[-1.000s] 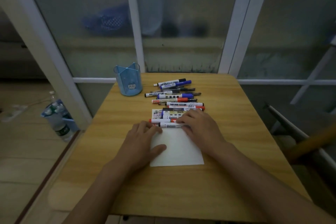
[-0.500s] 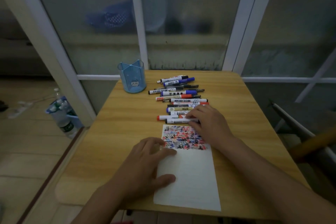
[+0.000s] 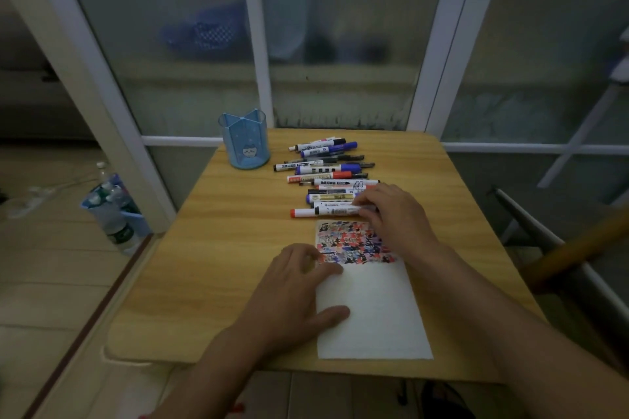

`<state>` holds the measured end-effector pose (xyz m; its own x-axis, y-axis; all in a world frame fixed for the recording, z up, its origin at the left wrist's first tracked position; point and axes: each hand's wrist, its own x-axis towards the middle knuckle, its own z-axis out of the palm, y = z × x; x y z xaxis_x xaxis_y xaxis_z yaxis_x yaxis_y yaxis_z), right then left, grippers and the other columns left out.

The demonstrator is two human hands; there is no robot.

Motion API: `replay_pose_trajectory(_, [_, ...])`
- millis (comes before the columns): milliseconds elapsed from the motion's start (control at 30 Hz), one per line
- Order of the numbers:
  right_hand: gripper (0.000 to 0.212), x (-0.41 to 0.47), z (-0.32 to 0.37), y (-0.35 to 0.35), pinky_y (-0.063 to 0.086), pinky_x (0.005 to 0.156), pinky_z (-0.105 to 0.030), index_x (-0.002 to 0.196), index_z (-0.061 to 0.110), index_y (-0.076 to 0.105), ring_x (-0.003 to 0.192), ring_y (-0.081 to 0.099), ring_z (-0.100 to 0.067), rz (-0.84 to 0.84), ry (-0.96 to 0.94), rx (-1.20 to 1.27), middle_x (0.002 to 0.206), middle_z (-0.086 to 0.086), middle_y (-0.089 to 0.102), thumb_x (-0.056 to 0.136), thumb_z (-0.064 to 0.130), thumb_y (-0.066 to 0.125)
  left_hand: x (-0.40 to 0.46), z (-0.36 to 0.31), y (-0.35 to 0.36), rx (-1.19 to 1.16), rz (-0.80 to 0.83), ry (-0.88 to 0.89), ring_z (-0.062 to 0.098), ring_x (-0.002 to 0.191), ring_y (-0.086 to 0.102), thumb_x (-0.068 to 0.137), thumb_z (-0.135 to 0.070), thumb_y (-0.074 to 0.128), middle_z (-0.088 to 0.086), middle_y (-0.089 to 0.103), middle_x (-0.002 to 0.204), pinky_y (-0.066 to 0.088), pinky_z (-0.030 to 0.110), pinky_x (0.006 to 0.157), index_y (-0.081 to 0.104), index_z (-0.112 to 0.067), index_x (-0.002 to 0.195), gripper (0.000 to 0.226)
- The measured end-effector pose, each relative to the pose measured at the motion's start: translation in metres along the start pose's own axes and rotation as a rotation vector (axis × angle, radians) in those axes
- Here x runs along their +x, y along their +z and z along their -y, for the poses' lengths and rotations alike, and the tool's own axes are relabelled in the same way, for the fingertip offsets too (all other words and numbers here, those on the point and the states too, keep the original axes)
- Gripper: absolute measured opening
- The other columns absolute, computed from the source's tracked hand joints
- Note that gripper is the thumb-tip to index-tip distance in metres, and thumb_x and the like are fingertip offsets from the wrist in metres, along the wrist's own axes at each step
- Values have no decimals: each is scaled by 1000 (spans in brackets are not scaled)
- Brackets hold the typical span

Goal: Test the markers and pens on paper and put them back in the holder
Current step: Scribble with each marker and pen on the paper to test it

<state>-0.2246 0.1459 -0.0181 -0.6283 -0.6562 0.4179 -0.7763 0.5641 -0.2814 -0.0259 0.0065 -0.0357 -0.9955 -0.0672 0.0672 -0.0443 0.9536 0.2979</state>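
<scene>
A white sheet of paper [image 3: 372,313] lies on the wooden table [image 3: 221,248]; its far end is covered in red, blue and black scribbles. My left hand [image 3: 296,296] rests flat on the sheet's left edge. Beyond the paper, several markers and pens [image 3: 326,168] lie side by side in a row. My right hand [image 3: 391,218] pinches the nearest marker [image 3: 326,211], white with a red cap, at its right end. An empty blue pen holder [image 3: 245,143] stands at the table's far left.
Glass door panels with white frames stand right behind the table. Plastic bottles in a blue bin [image 3: 112,207] sit on the floor at the left. A chair with a wooden rail [image 3: 571,248] is close to the table's right side.
The paper has been unfolded or slid toward me, showing its scribbled end. My left hand moved back with it, and my right hand stayed at the nearest marker.
</scene>
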Motion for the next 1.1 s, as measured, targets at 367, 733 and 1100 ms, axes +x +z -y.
replay_pose_trajectory(367, [14, -9, -4, -30, 53, 72, -22, 110, 29, 62, 92, 61, -4, -52, 431, 459, 106, 11, 63, 98, 23, 60, 6, 2, 1, -72, 0, -26, 6, 131, 21, 78, -79, 47, -13, 22, 141, 33, 29, 108, 34, -49, 138, 67])
replay_pose_trajectory(733, [26, -53, 58, -47, 59, 90, -37, 124, 4, 59, 104, 72, -27, 199, 609, 1434, 113, -14, 73, 98, 8, 59, 18, -27, -27, -772, -216, -9, 6, 90, 66, 87, -42, 62, -16, 68, 101, 54, 26, 73, 56, -43, 119, 33])
replay_pose_trajectory(1100, [38, -58, 60, -45, 49, 59, -32, 78, 14, 67, 59, 68, -21, 274, 561, 886, 62, -7, 68, 103, 37, 48, 27, -32, -29, -473, -74, 83, 2, 81, 54, 101, -38, 43, -15, 58, 90, 42, 23, 66, 51, -33, 112, 14])
